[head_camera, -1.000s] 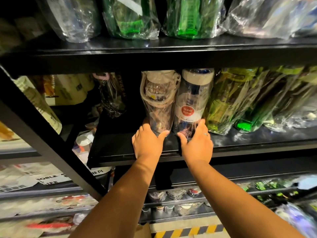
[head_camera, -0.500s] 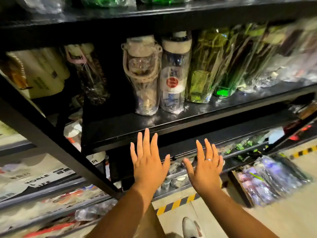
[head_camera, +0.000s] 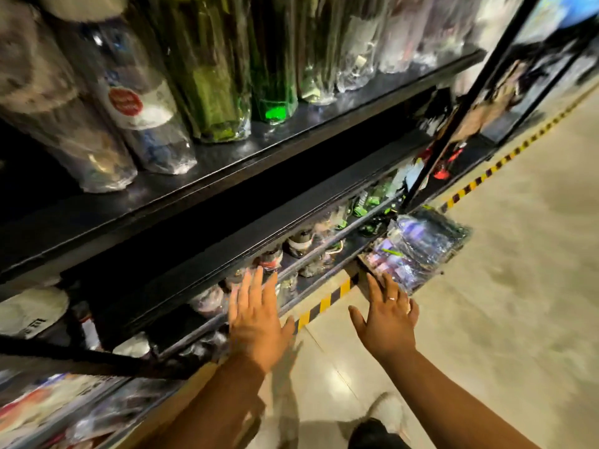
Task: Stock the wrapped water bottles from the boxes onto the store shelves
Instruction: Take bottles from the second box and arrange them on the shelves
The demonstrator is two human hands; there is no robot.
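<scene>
Seemingly between placements: left grip (head_camera: 256, 322) and right grip (head_camera: 387, 319), both released and empty, next need wrapped bottles from the floor box (head_camera: 418, 247).

Glossy, crinkled clear plastic film over the wrapped water bottles (head_camera: 139, 102); translucent green plastic under the film on the green bottles (head_camera: 217, 85). Looks like black metal on the shelf (head_camera: 227, 170), smooth with a dull sheen. Smooth, polished beige tile on the floor (head_camera: 518, 303). Shiny metal for the ring (head_camera: 392, 298).
</scene>
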